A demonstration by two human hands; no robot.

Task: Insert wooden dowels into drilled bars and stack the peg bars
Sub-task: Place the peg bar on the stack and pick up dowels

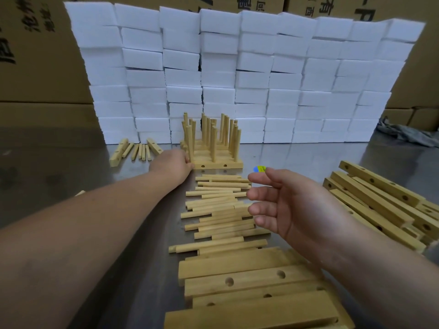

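Fingers (261, 194) of the right hand (292, 210) are spread and loosely bent, palm turned leftward, and hold nothing. The hand hovers over the right ends of the loose dowels (218, 210), which lie in a rough row across the middle of the desk (71, 167). The left hand (174, 163) reaches toward the far edge and touches the left end of the front bar among the peg bars (218, 165). Whether its fingers grip that end or only press against it cannot be told, since the back of the hand hides them. The peg bars sit together at the far middle of the desk, their pegs upright, just before a wall of white foam blocks (237, 67). Empty drilled bars (249, 280) lie at the near edge, holes up, and a second heap (380, 200) lies along the right edge. A few spare pieces (137, 150) lie toward the far left corner, a grey cloth (403, 131) lies toward the far right, and cardboard boxes (35, 55) stand behind.

As I judge it, a finished peg bar is being set or squared against the group, so the stacking step is in hand. The next move likely calls for the right hand to drop onto the loose dowels and pinch one or several. The left would then fetch a fresh drilled bar from the near edge, holes upward.
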